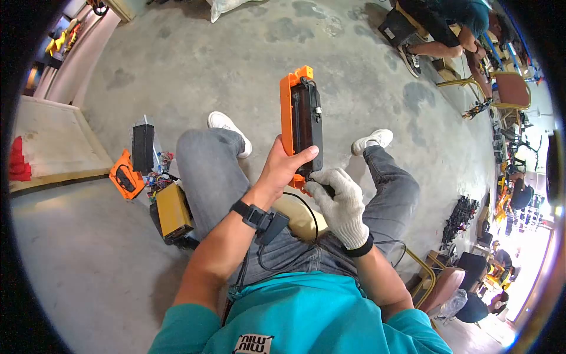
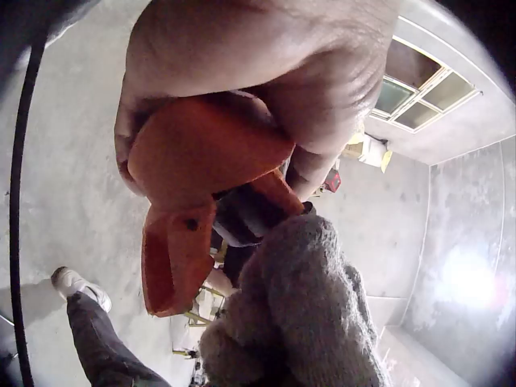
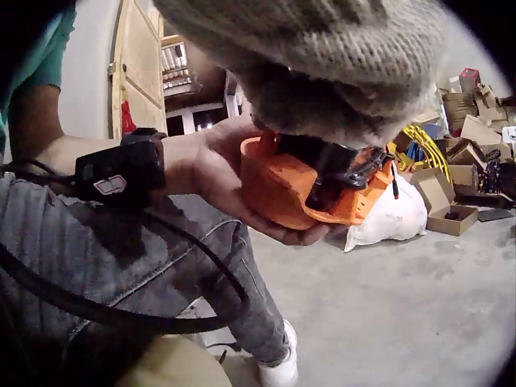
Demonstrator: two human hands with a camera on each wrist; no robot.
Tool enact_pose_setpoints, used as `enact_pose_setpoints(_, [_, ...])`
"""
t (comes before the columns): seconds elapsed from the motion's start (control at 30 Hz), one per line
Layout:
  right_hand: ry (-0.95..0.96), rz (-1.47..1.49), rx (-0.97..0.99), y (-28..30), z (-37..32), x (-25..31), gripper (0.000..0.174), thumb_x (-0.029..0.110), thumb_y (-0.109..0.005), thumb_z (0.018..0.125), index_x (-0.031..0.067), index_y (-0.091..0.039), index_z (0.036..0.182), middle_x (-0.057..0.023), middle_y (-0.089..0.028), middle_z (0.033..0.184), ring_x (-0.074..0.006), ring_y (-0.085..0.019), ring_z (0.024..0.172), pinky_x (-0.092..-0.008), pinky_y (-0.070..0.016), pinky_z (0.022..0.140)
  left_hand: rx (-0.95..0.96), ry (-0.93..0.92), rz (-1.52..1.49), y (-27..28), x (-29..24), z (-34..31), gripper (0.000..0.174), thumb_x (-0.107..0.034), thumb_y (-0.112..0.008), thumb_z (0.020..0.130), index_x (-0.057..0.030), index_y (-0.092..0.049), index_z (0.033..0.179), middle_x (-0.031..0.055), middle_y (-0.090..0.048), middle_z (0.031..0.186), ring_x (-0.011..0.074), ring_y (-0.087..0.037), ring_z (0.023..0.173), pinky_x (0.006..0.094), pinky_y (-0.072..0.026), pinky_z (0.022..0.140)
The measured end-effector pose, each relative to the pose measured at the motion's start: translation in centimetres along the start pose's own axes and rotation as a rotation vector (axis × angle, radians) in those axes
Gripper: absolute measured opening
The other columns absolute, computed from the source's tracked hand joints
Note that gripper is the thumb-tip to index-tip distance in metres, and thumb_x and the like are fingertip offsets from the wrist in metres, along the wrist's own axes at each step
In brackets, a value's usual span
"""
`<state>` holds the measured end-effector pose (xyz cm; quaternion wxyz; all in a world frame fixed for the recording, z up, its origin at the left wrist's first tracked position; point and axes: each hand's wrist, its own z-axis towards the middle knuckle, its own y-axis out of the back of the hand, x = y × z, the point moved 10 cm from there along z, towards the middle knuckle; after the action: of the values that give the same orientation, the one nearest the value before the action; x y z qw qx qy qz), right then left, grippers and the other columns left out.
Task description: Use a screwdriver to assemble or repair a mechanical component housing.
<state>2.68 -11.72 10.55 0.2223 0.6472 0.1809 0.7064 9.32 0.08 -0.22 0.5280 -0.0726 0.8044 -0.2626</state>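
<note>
My bare left hand (image 1: 282,166) grips a long orange-and-black plastic housing (image 1: 287,115) near its lower end, thumb laid over the black face. In the left wrist view, its fingers wrap the rounded orange end (image 2: 205,149). My right hand (image 1: 343,206), in a pale knitted glove, has curled fingers at that same lower end. A black part (image 1: 328,190) shows between its thumb and fingers. From the right wrist, the glove (image 3: 347,72) covers the top of the housing (image 3: 282,189), hiding the fingertips' exact hold. Small dark parts and a thin wire (image 3: 394,179) show beside the glove.
On the floor at left lie an orange housing piece (image 1: 125,176), a black finned block (image 1: 142,147), a yellow box (image 1: 173,211) and tangled wires. A black cable (image 1: 312,215) hangs over my lap. Another person (image 1: 448,35) sits at the upper right, near a chair (image 1: 510,89).
</note>
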Motion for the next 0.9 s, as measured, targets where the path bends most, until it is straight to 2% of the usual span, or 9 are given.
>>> enact_pose_setpoints(0.17, [0.041,-0.141,0.056,-0.3,0.0,0.5,0.02,0.011,-0.085,0.084,0.0069,-0.075,0.101,-0.0133,-0.067,0.085,-0.0322,-0.068,0.074,-0.041,-0.054,0.066,-0.062,0.009,0.082,0.4,0.3,0.0,0.052,-0.018,-0.083,0.093,-0.003,-0.052,0.131,0.003,-0.063,0.114,0.0116,-0.063,0.1,0.0304,-0.0557,0.089])
enact_pose_setpoints(0.33, [0.028,-0.248,0.159,-0.9,-0.3,-0.2,0.022,0.014,-0.08,0.089,0.0098,-0.072,0.109,-0.0148,-0.066,0.089,-0.0366,-0.069,0.08,-0.0478,-0.0541,0.069,-0.078,0.011,0.091,0.5,0.6,0.1,0.055,-0.018,-0.084,0.092,-0.002,-0.05,0.132,0.0028,-0.062,0.114,0.0114,-0.063,0.1,0.0304,-0.0559,0.089])
enact_pose_setpoints(0.47, [0.069,-0.282,0.215,-1.0,0.2,0.7,0.018,0.016,-0.077,0.091,0.0101,-0.069,0.106,-0.0149,-0.065,0.09,-0.0377,-0.068,0.082,-0.0496,-0.0543,0.07,-0.05,0.018,0.138,0.7,1.0,0.4,0.055,-0.017,-0.084,0.091,-0.002,-0.05,0.131,0.0025,-0.062,0.114,0.0113,-0.063,0.101,0.0305,-0.0558,0.09])
enact_pose_setpoints(0.53, [0.193,-0.408,0.27,-1.7,0.3,1.5,0.015,0.016,-0.074,0.092,0.0092,-0.066,0.101,-0.0147,-0.063,0.09,-0.0379,-0.067,0.081,-0.0499,-0.0545,0.069,-0.045,0.023,0.151,0.8,1.3,0.6,0.055,-0.017,-0.085,0.091,-0.0019,-0.05,0.131,0.0027,-0.063,0.114,0.0112,-0.063,0.101,0.0305,-0.0557,0.09])
enact_pose_setpoints(0.67, [0.173,-0.518,0.329,-2.4,0.2,1.4,0.009,0.011,-0.071,0.094,0.0065,-0.066,0.101,-0.0155,-0.065,0.089,-0.0374,-0.067,0.083,-0.0497,-0.0536,0.071,-0.07,0.051,0.147,0.7,1.4,0.3,0.056,-0.017,-0.086,0.089,-0.0012,-0.051,0.129,0.0027,-0.063,0.113,0.0111,-0.063,0.101,0.0302,-0.0552,0.09])
enact_pose_setpoints(0.7, [0.176,-0.545,0.332,-2.4,0.2,1.2,0.011,0.014,-0.071,0.094,0.007,-0.064,0.1,-0.0153,-0.064,0.09,-0.0383,-0.067,0.082,-0.0507,-0.0541,0.069,-0.092,0.044,0.139,0.8,1.3,0.5,0.056,-0.017,-0.086,0.089,-0.0012,-0.051,0.129,0.0027,-0.063,0.113,0.0111,-0.063,0.101,0.0302,-0.0552,0.09])
enact_pose_setpoints(0.77, [0.157,-0.497,0.337,-2.4,0.0,1.3,0.014,0.017,-0.07,0.095,0.0068,-0.061,0.099,-0.0177,-0.063,0.089,-0.0407,-0.067,0.081,-0.0533,-0.0534,0.068,0.066,-0.035,0.144,-0.8,0.3,0.8,0.056,-0.018,-0.087,0.088,-0.0001,-0.052,0.129,0.0031,-0.063,0.112,0.0121,-0.063,0.101,0.0302,-0.0551,0.09])
enact_pose_setpoints(0.8, [0.151,-0.431,0.333,-2.3,-0.2,1.1,0.014,0.017,-0.068,0.096,0.006,-0.061,0.099,-0.0192,-0.063,0.088,-0.0418,-0.067,0.08,-0.054,-0.0525,0.068,-0.062,-0.106,0.249,0.5,2.0,1.3,0.059,-0.018,-0.087,0.088,0.0009,-0.051,0.13,0.0042,-0.062,0.114,0.0132,-0.063,0.101,0.0307,-0.0552,0.09])
enact_pose_setpoints(0.9, [0.052,-0.324,0.364,-2.5,-0.2,-0.1,0.013,0.014,-0.066,0.098,0.0037,-0.059,0.097,-0.0223,-0.063,0.083,-0.044,-0.066,0.08,-0.0545,-0.0507,0.069,-0.101,-0.076,0.37,0.9,2.3,1.3,0.08,-0.038,-0.094,0.078,0.0055,-0.051,0.128,0.0128,-0.063,0.12,0.0214,-0.061,0.114,0.0371,-0.0513,0.101])
